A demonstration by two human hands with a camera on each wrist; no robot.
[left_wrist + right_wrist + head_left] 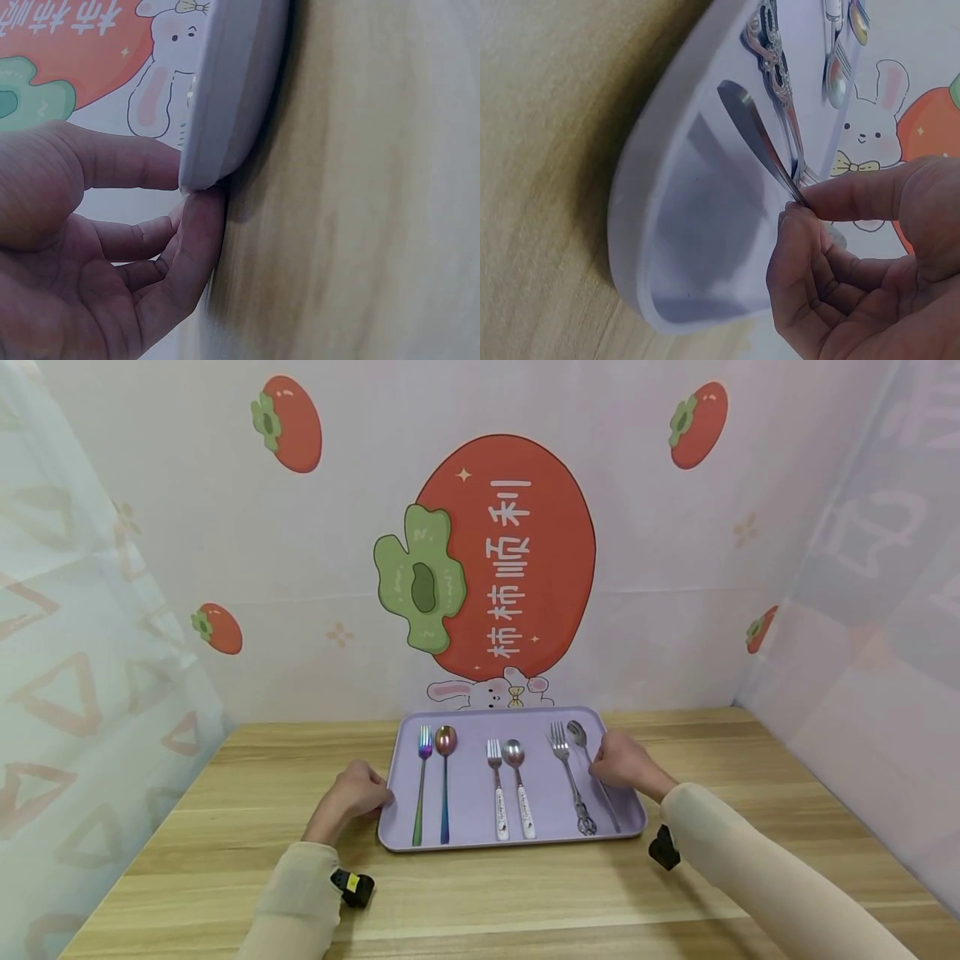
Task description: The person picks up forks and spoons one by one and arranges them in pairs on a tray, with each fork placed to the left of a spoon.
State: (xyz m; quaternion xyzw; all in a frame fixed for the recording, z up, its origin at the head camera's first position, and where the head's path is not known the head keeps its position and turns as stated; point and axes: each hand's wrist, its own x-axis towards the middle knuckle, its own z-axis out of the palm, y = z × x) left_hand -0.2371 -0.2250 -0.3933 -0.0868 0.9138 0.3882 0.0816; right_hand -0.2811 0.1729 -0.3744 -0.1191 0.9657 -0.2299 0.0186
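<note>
A lilac tray bearing forks and spoons lies on the wooden table. My left hand pinches the tray's left edge; in the left wrist view its thumb is on the rim and its fingers are against the underside. Over the tray's right side, my right hand pinches a plain silver spoon by the handle between thumb and index finger. The handle's end stands above the tray floor in the right wrist view, with a shadow below. A silver fork with an ornate handle lies just left of that spoon.
Farther left on the tray are a rainbow-coloured fork and spoon, then a small fork and spoon with white handles. Behind the table hangs a persimmon-printed cloth, close to the tray's far edge.
</note>
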